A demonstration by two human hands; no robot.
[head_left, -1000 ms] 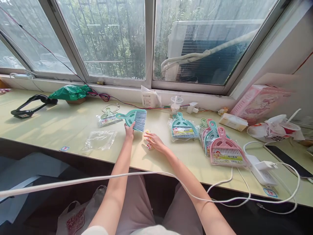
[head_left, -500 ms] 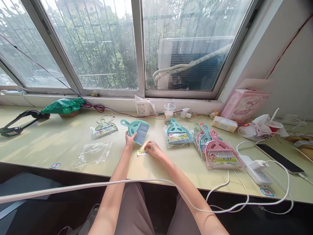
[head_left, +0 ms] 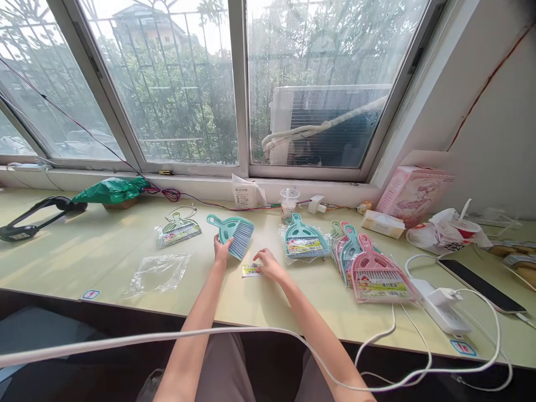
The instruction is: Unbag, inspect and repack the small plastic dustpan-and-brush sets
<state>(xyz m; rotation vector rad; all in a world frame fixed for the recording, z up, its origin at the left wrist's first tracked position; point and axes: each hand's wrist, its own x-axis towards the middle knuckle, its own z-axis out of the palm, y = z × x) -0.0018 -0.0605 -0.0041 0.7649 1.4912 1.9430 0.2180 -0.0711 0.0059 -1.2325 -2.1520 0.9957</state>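
My left hand [head_left: 221,249] is closed around the lower left edge of a turquoise dustpan [head_left: 226,226], which is tilted above the table. A small brush with grey bristles [head_left: 243,238] sits nested in it. To the right, my right hand [head_left: 269,264] hovers at the right end of a printed paper label [head_left: 250,271] lying flat on the table. Its fingers are curved and apart, with nothing visible between them. An empty clear plastic bag [head_left: 160,272] lies to the left.
A wrapped green brush set [head_left: 179,231] lies at left, a wrapped turquoise set [head_left: 305,241] at right. Several more overlap beyond it, a pink one [head_left: 379,273] in front. A power strip [head_left: 444,309], phone [head_left: 481,285] and drink cup [head_left: 288,204] also stand about. A white cable [head_left: 167,336] crosses the foreground.
The paper label has slid a little to the right along with my right hand, whose fingers have lifted and spread. The dustpan stays in my left hand. My view has tilted up slightly.
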